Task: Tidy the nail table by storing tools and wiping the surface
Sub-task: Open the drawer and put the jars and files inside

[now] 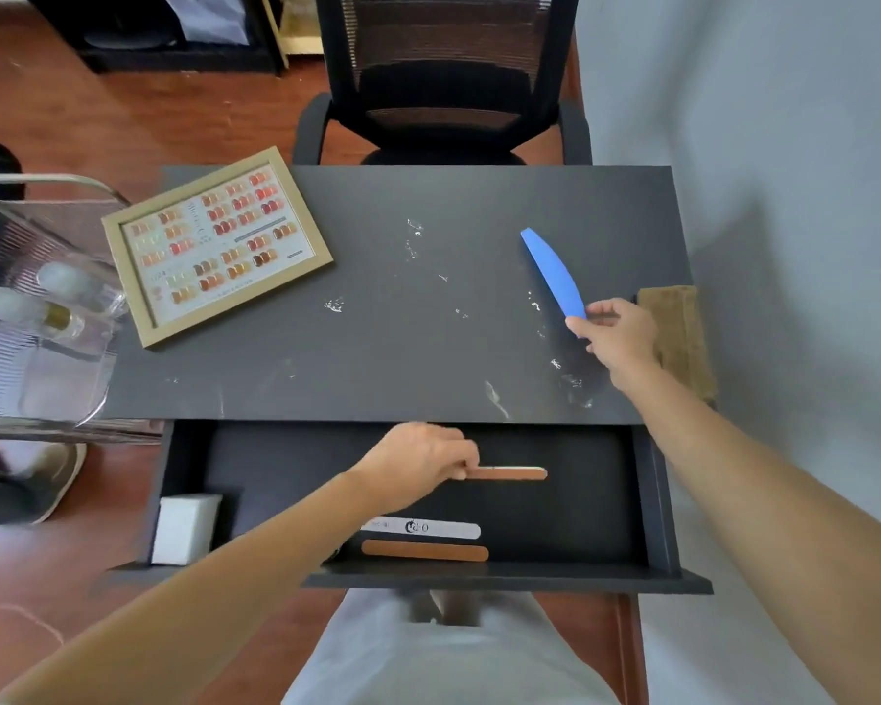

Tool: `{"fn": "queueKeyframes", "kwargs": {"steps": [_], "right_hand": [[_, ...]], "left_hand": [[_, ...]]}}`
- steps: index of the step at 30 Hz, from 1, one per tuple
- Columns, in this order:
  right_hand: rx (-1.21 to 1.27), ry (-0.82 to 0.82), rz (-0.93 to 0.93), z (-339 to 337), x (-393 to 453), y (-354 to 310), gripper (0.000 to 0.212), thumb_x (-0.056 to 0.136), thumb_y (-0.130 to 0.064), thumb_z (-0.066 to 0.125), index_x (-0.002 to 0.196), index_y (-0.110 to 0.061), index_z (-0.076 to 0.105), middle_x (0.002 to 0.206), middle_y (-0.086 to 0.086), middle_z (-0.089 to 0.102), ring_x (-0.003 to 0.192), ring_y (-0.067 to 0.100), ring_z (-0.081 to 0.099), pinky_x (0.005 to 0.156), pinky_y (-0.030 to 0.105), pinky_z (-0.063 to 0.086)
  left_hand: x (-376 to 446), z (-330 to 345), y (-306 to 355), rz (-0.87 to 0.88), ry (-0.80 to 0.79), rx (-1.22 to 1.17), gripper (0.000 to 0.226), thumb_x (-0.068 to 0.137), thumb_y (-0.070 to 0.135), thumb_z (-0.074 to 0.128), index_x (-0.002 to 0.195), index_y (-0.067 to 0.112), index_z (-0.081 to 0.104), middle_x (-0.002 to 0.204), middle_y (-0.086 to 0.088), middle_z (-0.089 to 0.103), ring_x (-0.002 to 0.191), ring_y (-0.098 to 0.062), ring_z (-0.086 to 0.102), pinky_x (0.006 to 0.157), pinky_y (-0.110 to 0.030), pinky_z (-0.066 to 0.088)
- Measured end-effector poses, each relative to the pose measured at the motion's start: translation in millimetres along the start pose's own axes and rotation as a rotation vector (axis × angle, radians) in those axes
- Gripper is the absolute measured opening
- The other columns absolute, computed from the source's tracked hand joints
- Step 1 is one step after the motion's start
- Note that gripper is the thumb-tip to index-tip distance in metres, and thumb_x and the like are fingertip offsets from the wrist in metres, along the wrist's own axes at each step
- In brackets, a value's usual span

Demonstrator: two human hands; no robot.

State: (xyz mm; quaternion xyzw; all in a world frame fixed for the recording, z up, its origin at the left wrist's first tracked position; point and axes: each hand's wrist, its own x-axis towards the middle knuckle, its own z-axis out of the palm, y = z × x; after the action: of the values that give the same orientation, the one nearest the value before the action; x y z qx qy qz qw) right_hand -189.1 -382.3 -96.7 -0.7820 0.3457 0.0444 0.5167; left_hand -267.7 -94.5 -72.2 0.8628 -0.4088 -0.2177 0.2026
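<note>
Left hand (418, 463) over open drawer (581, 501), pinching a tan file (509, 473) by its end. Right hand (619, 335) on table (377, 348) pinches blue file (553, 272). 2 files, grey (423, 527) and brown (426, 551), lie in drawer. Cloth (675, 328) at right edge; white smears on table.

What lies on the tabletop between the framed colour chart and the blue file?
Head view: only bare dark tabletop with white smears between colour chart and blue file.
</note>
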Motion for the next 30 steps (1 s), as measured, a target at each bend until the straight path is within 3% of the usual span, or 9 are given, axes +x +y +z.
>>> {"fn": "queueKeyframes", "kwargs": {"steps": [2,4,9,13,16,22,27,30], "right_hand": [[0.112,-0.167,0.001,-1.4,-18.9,3.1,0.022,0.077,-0.009,0.079,0.094,-0.011,0.065,0.092,0.009,0.072,0.065,0.013,0.064,0.055,0.024,0.047],[0.140,-0.356,0.001,-1.4,-44.0,12.7,0.019,0.078,-0.008,0.079,0.091,-0.015,0.067,0.084,0.005,0.072,0.064,0.011,0.063,0.055,0.023,0.045],[0.072,-0.719,0.095,2.7,-100.0,50.7,0.019,0.077,-0.005,0.079,0.087,-0.018,0.070,0.075,0.002,0.071,0.065,0.012,0.062,0.056,0.021,0.046],[-0.042,-0.747,0.158,7.2,-123.7,79.8,0.018,0.076,-0.007,0.080,0.090,-0.013,0.070,0.075,0.005,0.071,0.066,0.012,0.063,0.057,0.022,0.045],[-0.129,-0.718,0.204,13.8,-132.2,96.1,0.019,0.076,-0.007,0.081,0.091,-0.011,0.070,0.074,0.004,0.073,0.066,0.013,0.064,0.058,0.024,0.045],[-0.314,-0.657,0.198,48.2,-136.1,110.0,0.019,0.074,-0.005,0.081,0.088,-0.014,0.071,0.084,0.010,0.075,0.068,0.014,0.066,0.059,0.024,0.048],[-0.469,-0.702,0.146,78.5,-141.8,119.6,0.017,0.076,-0.007,0.080,0.089,-0.014,0.071,0.088,0.009,0.072,0.075,0.014,0.064,0.061,0.021,0.046],[-0.527,-0.638,0.076,86.1,-149.6,126.8,0.017,0.077,-0.008,0.079,0.089,-0.016,0.070,0.086,0.003,0.069,0.077,0.014,0.063,0.065,0.021,0.047]], "left_hand": [[-25.8,26.6,-5.4,-0.201,-0.300,-0.010,0.018,0.097,0.023,0.055,0.107,0.023,0.069,0.102,0.002,0.068,0.091,-0.019,0.063,0.081,-0.035,0.052],[-40.4,52.4,-12.4,-0.342,-0.466,-0.020,0.025,0.097,0.024,0.050,0.114,0.026,0.069,0.114,0.002,0.069,0.102,-0.021,0.063,0.089,-0.033,0.052],[-46.5,91.4,-18.4,-0.418,-0.557,0.006,0.028,0.093,0.025,0.053,0.113,0.029,0.072,0.120,0.003,0.068,0.105,-0.024,0.063,0.089,-0.034,0.053],[-46.3,111.9,-21.4,-0.462,-0.560,0.018,0.026,0.094,0.023,0.053,0.112,0.028,0.071,0.116,-0.002,0.066,0.103,-0.029,0.062,0.091,-0.042,0.053],[-52.9,119.1,-22.6,-0.480,-0.446,-0.005,0.028,0.096,0.024,0.051,0.120,0.026,0.065,0.121,-0.002,0.058,0.110,-0.028,0.058,0.092,-0.044,0.050],[-111.1,117.1,-47.8,-0.518,-0.076,-0.072,0.032,0.100,0.037,0.045,0.125,0.026,0.062,0.122,0.007,0.058,0.115,-0.014,0.054,0.092,-0.028,0.046],[-161.1,121.9,-55.4,-0.498,0.132,0.047,0.044,0.097,0.047,0.042,0.121,0.020,0.067,0.118,0.000,0.063,0.107,-0.022,0.061,0.093,-0.036,0.048],[-180.9,126.8,-51.3,-0.612,0.245,0.143,0.055,0.095,0.053,0.029,0.119,0.021,0.068,0.118,0.002,0.065,0.108,-0.021,0.062,0.098,-0.041,0.046]]}}
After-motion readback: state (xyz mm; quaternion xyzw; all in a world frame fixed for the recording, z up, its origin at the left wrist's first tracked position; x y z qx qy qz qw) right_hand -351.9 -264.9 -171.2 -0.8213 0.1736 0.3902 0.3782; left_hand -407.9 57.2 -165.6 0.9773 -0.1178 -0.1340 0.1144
